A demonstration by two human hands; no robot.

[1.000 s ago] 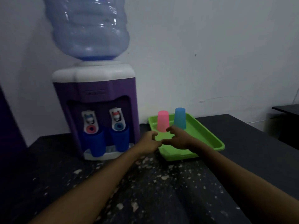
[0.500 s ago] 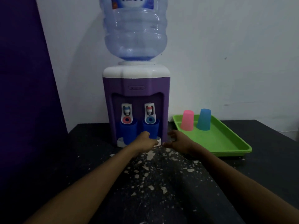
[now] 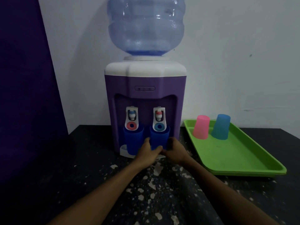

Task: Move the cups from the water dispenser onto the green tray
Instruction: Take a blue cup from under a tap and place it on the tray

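Two dark blue cups stand upright under the taps of the purple water dispenser (image 3: 145,82): the left blue cup (image 3: 133,140) and the right blue cup (image 3: 159,137). Both my hands wrap the right blue cup near its base, my left hand (image 3: 150,152) on its left side and my right hand (image 3: 174,150) on its right side. To the right lies the green tray (image 3: 240,158), with a pink cup (image 3: 201,127) and a light blue cup (image 3: 221,126) upside down at its far end.
The dispenser stands on a dark speckled counter (image 3: 154,192) against a white wall, with a large clear water bottle (image 3: 145,25) on top. A purple panel (image 3: 27,86) rises at the left. The tray's near half holds nothing.
My view swung from the tray toward the dispenser. Both hands travelled left and forward from the tray's edge and closed around the right blue cup.
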